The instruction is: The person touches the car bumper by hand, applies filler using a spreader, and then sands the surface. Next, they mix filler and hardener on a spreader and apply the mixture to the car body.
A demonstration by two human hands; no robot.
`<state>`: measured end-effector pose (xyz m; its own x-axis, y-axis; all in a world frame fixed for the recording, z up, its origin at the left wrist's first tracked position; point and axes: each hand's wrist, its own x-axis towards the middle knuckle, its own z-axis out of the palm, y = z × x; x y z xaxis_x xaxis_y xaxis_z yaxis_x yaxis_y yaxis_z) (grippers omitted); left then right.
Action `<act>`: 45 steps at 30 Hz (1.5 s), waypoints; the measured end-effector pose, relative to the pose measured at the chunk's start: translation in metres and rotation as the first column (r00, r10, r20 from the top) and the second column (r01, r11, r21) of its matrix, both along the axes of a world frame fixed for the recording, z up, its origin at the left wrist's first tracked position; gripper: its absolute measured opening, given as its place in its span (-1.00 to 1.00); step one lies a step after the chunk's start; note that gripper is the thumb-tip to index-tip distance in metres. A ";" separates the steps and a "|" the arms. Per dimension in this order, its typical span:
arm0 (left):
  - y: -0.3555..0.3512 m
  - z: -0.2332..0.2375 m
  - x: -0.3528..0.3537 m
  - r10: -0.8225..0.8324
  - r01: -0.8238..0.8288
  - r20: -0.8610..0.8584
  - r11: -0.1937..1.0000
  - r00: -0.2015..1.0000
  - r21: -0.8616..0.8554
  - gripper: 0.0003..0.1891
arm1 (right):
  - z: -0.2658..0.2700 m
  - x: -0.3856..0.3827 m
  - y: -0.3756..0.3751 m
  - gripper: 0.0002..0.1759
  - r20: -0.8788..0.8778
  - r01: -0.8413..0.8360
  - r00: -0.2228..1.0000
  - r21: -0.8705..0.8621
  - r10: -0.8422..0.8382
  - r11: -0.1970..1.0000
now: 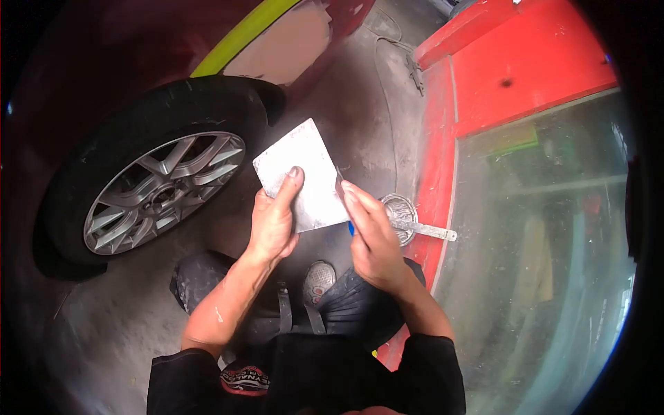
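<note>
My left hand (275, 220) grips a flat, pale square plate (304, 155) by its lower left side, thumb lying across the face. Faint grey smears mark the plate's surface and edges. At its right edge is my right hand (373, 232), fingers closed and pressed together. A thin dark edge shows by those fingertips, and a bit of blue lies just below them; what the hand holds is mostly hidden. Behind the right hand stands a round open can (399, 202) with grey-streaked insides. Across the can lies a metal strip (434, 231) with a hole in its end.
On the left is a car wheel (166, 183) under a dark red body panel with a beige patch (287, 45) and a yellow-green strip (238, 36). A red frame with a glass pane (539, 242) fills the right. A cable (387, 104) runs along the concrete floor.
</note>
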<state>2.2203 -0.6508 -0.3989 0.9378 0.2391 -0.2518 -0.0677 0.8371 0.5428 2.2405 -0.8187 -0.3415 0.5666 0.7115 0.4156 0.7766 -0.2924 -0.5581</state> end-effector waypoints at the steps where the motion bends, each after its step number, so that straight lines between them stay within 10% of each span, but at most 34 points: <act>1: -0.001 -0.005 -0.001 0.023 -0.023 0.018 1.000 1.000 -0.011 -0.67 | -0.012 0.005 -0.004 -0.17 0.009 0.040 0.999 -0.082 -0.039 0.996; 4: 0.011 -0.004 -0.006 -0.044 0.043 0.022 0.998 0.999 0.044 -0.72 | -0.017 0.012 -0.023 -0.22 0.157 0.197 0.978 -0.510 -0.134 0.837; 11: 0.014 0.000 -0.007 0.134 -0.113 0.004 0.818 0.991 0.565 -0.66 | 0.004 0.006 -0.015 -0.33 0.381 0.393 0.889 -0.351 -0.253 0.850; 15: 0.014 -0.001 -0.005 0.160 -0.136 0.009 0.809 0.987 0.572 -0.65 | 0.014 -0.008 -0.003 -0.47 0.479 0.361 0.876 -0.573 -0.057 0.736; 25: 0.018 0.005 -0.012 0.018 0.001 -0.024 0.777 1.000 0.629 -0.62 | 0.016 0.003 0.000 -0.38 0.584 0.468 0.783 -0.325 -0.215 0.822; 28: 0.018 -0.003 -0.009 -0.012 0.040 -0.048 0.765 0.999 0.643 -0.62 | 0.008 0.000 0.000 -0.34 0.448 0.293 0.893 -0.522 -0.035 0.801; 30: 0.017 -0.002 -0.007 0.012 0.002 -0.021 0.812 1.000 0.584 -0.62 | 0.027 0.003 0.001 -0.31 0.354 0.228 0.935 -0.565 -0.017 0.793; 33: 0.014 -0.002 -0.002 -0.004 0.017 -0.038 0.934 0.999 0.356 -0.66 | 0.024 0.018 -0.005 -0.30 -0.065 0.145 0.986 -0.085 -0.151 0.986; 40: 0.025 -0.001 0.001 0.031 -0.030 -0.015 0.996 0.999 0.086 -0.70 | -0.027 0.019 -0.030 -0.32 0.294 0.266 0.946 -0.469 -0.136 0.842; 45: 0.018 0.005 -0.005 -0.078 0.055 0.012 0.795 0.997 0.604 -0.65 | 0.002 0.028 -0.023 -0.30 0.304 0.298 0.934 -0.374 -0.188 0.878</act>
